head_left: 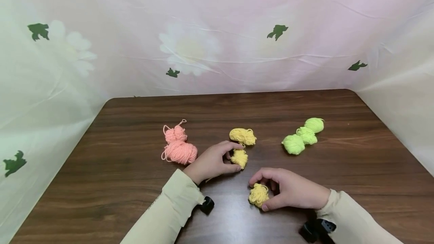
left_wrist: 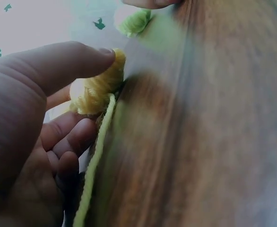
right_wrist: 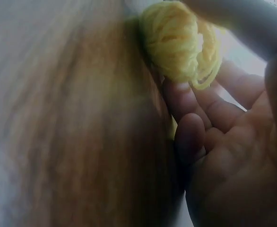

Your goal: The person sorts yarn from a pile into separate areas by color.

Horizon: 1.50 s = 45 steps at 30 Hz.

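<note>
Three small yellow yarn balls lie in the middle of the table. My left hand (head_left: 217,160) pinches the middle yellow yarn ball (head_left: 240,158) between thumb and forefinger; a loose strand (left_wrist: 95,165) trails from it in the left wrist view. Just beyond, touching or nearly so, lies the far yellow yarn ball (head_left: 242,136). Nearer to me, my right hand (head_left: 288,189) holds the near yellow yarn ball (head_left: 259,195) from its right side, thumb at the front and fingers behind. A loop of yarn (right_wrist: 207,75) sticks out from that ball in the right wrist view.
Two pink yarn balls (head_left: 181,152) lie left of my left hand, close to its wrist. Toward the back right, three green yarn balls (head_left: 306,135) form a slanting row. The brown wooden table (head_left: 135,183) ends at a flowered cloth (head_left: 237,40) behind and at both sides.
</note>
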Each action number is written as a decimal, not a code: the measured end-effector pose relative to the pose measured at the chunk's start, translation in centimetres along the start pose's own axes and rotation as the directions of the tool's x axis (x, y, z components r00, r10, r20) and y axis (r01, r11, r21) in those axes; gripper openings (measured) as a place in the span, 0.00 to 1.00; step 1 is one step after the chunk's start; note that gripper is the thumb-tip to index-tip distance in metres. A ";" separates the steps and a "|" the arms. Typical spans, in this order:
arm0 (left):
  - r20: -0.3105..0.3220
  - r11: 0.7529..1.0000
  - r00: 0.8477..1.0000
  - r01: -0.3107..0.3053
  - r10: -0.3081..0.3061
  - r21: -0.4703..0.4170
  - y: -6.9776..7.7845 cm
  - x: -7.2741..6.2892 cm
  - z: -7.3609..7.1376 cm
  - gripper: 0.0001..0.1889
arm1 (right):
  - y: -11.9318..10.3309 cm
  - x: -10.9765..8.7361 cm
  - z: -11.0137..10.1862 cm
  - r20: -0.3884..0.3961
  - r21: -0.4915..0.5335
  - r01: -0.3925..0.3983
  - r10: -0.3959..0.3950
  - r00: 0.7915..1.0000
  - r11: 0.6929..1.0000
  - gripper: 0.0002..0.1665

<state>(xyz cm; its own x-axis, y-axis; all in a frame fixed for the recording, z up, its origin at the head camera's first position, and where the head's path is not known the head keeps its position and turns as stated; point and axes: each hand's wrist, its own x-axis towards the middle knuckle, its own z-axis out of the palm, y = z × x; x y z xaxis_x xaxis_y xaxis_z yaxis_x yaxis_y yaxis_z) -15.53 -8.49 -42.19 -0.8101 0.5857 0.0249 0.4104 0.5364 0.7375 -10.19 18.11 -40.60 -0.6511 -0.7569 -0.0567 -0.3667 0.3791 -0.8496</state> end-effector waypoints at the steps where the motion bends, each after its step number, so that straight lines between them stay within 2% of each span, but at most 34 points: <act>1: -0.001 1.000 1.000 0.001 -0.001 0.004 0.0 0.0 0.0 0.29 | 0.0 0.0 0.0 -0.004 -0.005 0.003 -0.003 1.000 1.000 0.26; 17: -0.040 1.000 0.999 0.007 -0.007 -0.019 0.1 -0.2 0.3 0.22 | 0.1 0.3 0.2 -0.026 -0.022 -0.033 0.033 0.999 0.999 0.23; 26: -0.052 0.996 0.999 0.008 -0.013 -0.085 0.2 -0.4 0.2 0.20 | 0.3 0.3 0.2 -0.036 -0.034 -0.005 0.004 0.999 0.999 0.22; 36: -0.086 0.989 0.996 0.011 -0.024 -0.145 1.0 -0.5 -0.1 0.19 | 0.5 0.3 0.2 -0.030 -0.039 0.000 -0.001 1.000 0.999 0.23; 41: -0.140 0.991 0.990 -0.007 -0.013 -0.137 1.2 -0.5 -0.5 0.18 | 0.5 0.3 0.2 -0.030 -0.038 0.003 -0.004 1.000 0.999 0.23; 45: -0.200 0.991 0.980 -0.037 0.010 -0.129 1.1 -0.5 -0.6 0.18 | 0.4 0.3 0.2 -0.027 -0.042 0.000 -0.001 1.000 0.999 0.22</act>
<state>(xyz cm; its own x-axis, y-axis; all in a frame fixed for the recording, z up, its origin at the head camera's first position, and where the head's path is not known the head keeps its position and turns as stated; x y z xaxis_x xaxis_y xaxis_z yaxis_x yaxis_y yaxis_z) -14.94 -8.57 -41.00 -0.8732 0.4578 0.1671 0.3825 0.4313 0.8171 -10.39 17.86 -41.05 -0.6686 -0.7425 -0.0412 -0.3941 0.4007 -0.8271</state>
